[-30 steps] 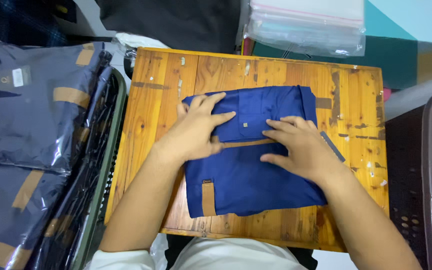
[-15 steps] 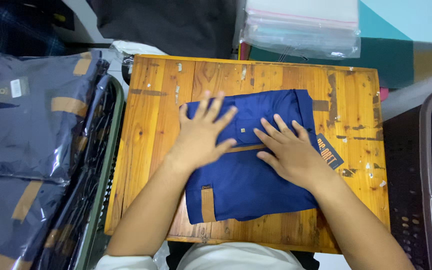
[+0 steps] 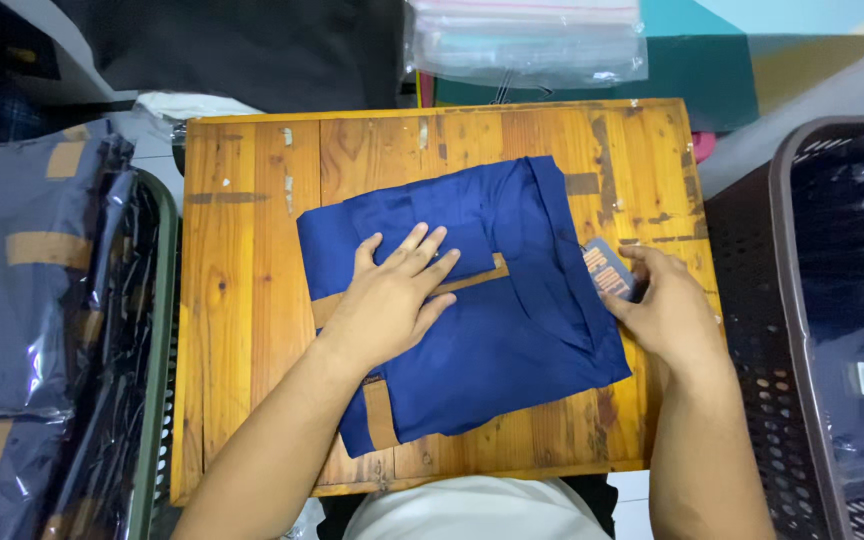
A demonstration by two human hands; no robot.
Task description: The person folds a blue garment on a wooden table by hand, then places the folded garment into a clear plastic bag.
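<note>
**Fingers spread flat on a folded blue garment**

Fingers (image 3: 422, 252) of the left hand (image 3: 387, 300) lie wide and flat, pressing down on the middle of a folded dark blue garment (image 3: 512, 330); they hold nothing, only pin the cloth. Just beyond the fingertips a thin tan strip (image 3: 472, 282) runs slantwise across the fabric, and below the wrist a short tan tab (image 3: 380, 412) shows near the garment's lower edge. Over at the right-hand edge of the cloth, the right hand (image 3: 667, 310) curls its fingers close around a small dark tag (image 3: 609, 268), thumb and fingertips touching it. The garment rests on a worn wooden table (image 3: 242, 300), roughly centred, a bit skewed.

Well off to the left of the left hand sits a bin (image 3: 157, 330) stacked with grey garments in clear plastic bags (image 3: 22, 260). Just right of the right hand stands a dark perforated basket (image 3: 802, 300) with more bagged items. Beyond both hands, past the table's far edge, lies a pile of clear plastic bags (image 3: 527, 40).
</note>
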